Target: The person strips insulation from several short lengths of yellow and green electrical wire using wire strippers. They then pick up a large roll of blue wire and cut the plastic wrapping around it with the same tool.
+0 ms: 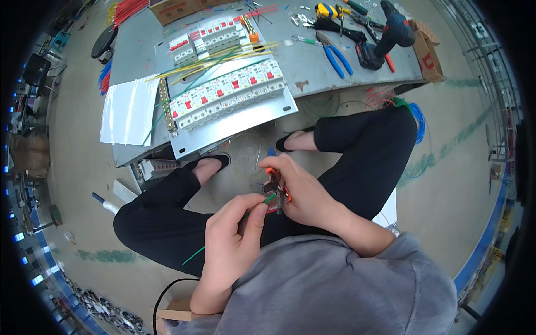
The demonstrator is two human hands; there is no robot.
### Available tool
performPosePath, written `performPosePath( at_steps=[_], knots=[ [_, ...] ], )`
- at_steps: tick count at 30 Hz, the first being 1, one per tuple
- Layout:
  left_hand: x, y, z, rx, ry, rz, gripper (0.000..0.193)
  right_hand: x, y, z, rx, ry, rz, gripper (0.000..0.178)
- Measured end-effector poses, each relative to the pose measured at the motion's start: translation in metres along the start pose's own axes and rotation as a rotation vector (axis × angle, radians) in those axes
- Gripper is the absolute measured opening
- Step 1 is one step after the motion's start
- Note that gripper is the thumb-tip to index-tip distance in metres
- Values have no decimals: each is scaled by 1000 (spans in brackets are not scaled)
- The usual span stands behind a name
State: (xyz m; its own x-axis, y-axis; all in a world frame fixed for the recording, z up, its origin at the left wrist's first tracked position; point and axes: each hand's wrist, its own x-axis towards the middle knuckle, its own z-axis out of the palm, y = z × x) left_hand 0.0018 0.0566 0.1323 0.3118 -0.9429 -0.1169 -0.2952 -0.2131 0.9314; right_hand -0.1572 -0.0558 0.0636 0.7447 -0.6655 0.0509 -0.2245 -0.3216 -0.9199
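Your left hand (pixel 237 223) pinches a green wire (pixel 268 199) whose tip meets the orange-handled stripper (pixel 277 192) gripped in your right hand (pixel 298 190). Fingers hide the tool's jaws. Ahead, the worktop (pixel 312 67) edge sits near your knees; bare floor lies to your right.

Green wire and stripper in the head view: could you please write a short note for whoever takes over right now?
Left hand: pinches a green wire, feeding its end into the tool.
Right hand: closed on the orange-handled wire stripper, held over the lap.
Things: panel of circuit breakers with loose green and yellow wires lies on the grey bench; blue pliers and cordless drill beyond it.
Done: cannot tell if the wire end is stripped.
Left: many wires on the panel lie loose.
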Motion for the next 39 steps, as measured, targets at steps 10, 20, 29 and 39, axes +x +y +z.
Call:
performPosePath(
  at_steps=[10, 20, 29, 39],
  knots=[
    [-3, 0, 9, -40, 9, 38, 14, 15, 12, -5, -285, 167, -260, 56],
    [-8, 1, 6, -61, 8, 61, 12, 17, 16, 0, -282, 241, -318, 52],
    [-11, 7, 6, -45, -21, 59, 11, 11, 14, -1, -263, 242, -308, 49],
    [-8, 7, 5, -21, -30, 90, 13, 12, 19, 3, -222, 197, -305, 45]
  ],
)
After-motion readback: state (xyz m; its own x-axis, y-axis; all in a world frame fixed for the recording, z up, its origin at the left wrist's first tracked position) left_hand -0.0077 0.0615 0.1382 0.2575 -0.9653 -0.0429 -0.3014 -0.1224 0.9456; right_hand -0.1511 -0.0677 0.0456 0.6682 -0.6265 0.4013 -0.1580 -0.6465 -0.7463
